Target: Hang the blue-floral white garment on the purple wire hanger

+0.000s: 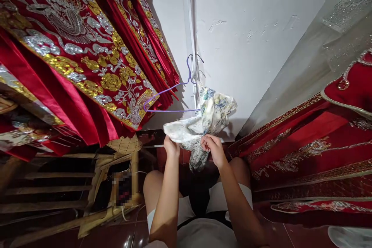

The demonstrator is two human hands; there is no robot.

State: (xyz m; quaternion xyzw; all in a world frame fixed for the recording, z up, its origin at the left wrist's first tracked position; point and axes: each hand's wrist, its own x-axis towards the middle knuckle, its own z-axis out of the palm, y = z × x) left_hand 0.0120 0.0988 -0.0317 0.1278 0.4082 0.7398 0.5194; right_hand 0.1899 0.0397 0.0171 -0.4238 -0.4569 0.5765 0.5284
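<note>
Held up at centre against the far white plaster wall (247,27): a crumpled cream fabric garment printed with blue flowers (212,114), draped over the right end of a thin purple wire hanger (171,97). Hanger's hook up against a white vertical pipe (190,15) in the corner of the wall.

Left hand (171,147) under the garment's left edge, grip pressed together on the pale hem. Right hand (213,148) just beside it, grip pinching the bunched middle of the cloth, with a twisted tail of fabric hanging down between the two wrists.

To the left, crowding the hanger's left shoulder, heavy red satin robes with gold and silver embroidery (72,46); to the right, more red embroidered robes (314,143). Near left, beneath the robes, a pale wooden chair with a woven seat (124,145) on the dark red tiled floor (116,236). Nearest of all, beneath the forearms: bare knees and white shorts (216,201).
</note>
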